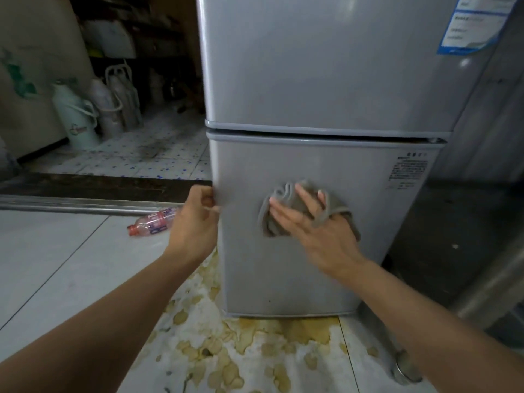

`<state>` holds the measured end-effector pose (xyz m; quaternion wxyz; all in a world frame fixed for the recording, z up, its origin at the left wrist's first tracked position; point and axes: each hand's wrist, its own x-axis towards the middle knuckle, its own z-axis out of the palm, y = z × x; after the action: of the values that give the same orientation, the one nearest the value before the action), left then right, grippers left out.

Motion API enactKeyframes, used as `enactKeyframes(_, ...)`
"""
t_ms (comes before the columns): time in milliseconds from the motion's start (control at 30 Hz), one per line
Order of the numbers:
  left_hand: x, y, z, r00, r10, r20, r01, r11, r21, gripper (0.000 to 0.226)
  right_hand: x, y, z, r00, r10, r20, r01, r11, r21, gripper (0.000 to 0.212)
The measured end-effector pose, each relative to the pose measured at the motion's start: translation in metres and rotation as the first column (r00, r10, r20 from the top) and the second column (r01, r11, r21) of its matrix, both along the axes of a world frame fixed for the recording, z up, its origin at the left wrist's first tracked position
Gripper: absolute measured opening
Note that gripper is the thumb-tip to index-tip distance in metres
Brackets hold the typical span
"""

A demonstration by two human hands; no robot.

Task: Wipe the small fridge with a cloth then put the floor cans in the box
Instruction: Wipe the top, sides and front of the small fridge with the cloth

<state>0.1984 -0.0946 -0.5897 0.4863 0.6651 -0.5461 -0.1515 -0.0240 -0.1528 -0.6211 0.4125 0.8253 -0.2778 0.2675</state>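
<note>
The cloth (286, 211) is soft, light and bunched against the fridge (312, 171) lower door, under the right hand (309, 222), whose fingers lie spread flat on it. Left hand (195, 219) curls round the door's left edge. No cans or box visible; one plastic bottle (151, 222) lies on the floor.

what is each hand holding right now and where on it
The right hand presses the bunched grey cloth flat against the lower door; the left hand grips that door's left edge.
</note>
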Motion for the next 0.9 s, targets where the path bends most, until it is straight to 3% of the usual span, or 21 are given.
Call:
enactKeyframes(100,0.008,0.006,-0.005,0.997,-0.05,-0.054,0.053,0.996,0.072,0.03,0.034,-0.013,0.05,0.968,0.01,0.249,0.012,0.996,-0.088,0.062)
enactKeyframes(167,0.01,0.009,-0.005,0.989,-0.091,-0.113,0.101,0.992,0.081,0.035,0.055,-0.017,0.062,0.947,0.001,0.322,0.043,0.991,-0.129,0.056)
enactKeyframes(233,0.012,0.01,-0.004,0.974,-0.126,-0.189,0.14,0.988,0.064,0.035,0.059,-0.014,0.045,0.979,-0.026,0.204,0.056,0.988,-0.141,0.058)
enactKeyframes(300,0.015,0.014,-0.003,0.954,-0.149,-0.26,0.172,0.983,0.067,0.036,0.051,-0.008,0.014,0.996,-0.012,-0.09,0.002,0.994,-0.111,0.065)
enactKeyframes(367,0.019,0.016,-0.002,0.939,-0.172,-0.297,0.206,0.975,0.088,0.037,0.043,0.0,-0.007,0.941,-0.002,-0.337,-0.016,0.999,-0.051,0.065)
enactKeyframes(400,0.021,0.018,-0.002,0.935,-0.187,-0.302,0.227,0.969,0.101,0.037,0.041,0.003,-0.011,0.921,-0.009,-0.389,-0.005,0.999,-0.035,0.063)
enactKeyframes(533,0.025,0.023,0.0,0.915,-0.231,-0.33,0.286,0.949,0.129,0.033,0.042,0.007,0.01,0.917,-0.021,-0.399,0.016,1.0,-0.016,0.065)
enactKeyframes(633,0.034,0.021,0.0,0.927,-0.175,-0.333,0.222,0.969,0.109,0.035,0.07,0.004,0.056,0.982,-0.055,-0.181,0.043,0.996,-0.073,0.067)
enactKeyframes(733,0.049,0.017,-0.009,0.942,-0.062,-0.329,0.101,0.99,0.103,0.039,0.105,0.003,0.086,0.996,-0.067,-0.067,0.058,0.99,-0.126,0.048)
enactKeyframes(800,0.058,0.015,-0.019,0.947,-0.041,-0.318,0.087,0.987,0.133,0.041,0.117,0.004,0.085,0.994,-0.089,-0.064,0.079,0.985,-0.152,0.039)
enactKeyframes(900,0.068,0.014,-0.034,0.956,-0.061,-0.288,0.108,0.983,0.151,0.035,0.121,0.005,0.056,0.983,-0.032,-0.183,-0.005,0.981,-0.196,0.031)
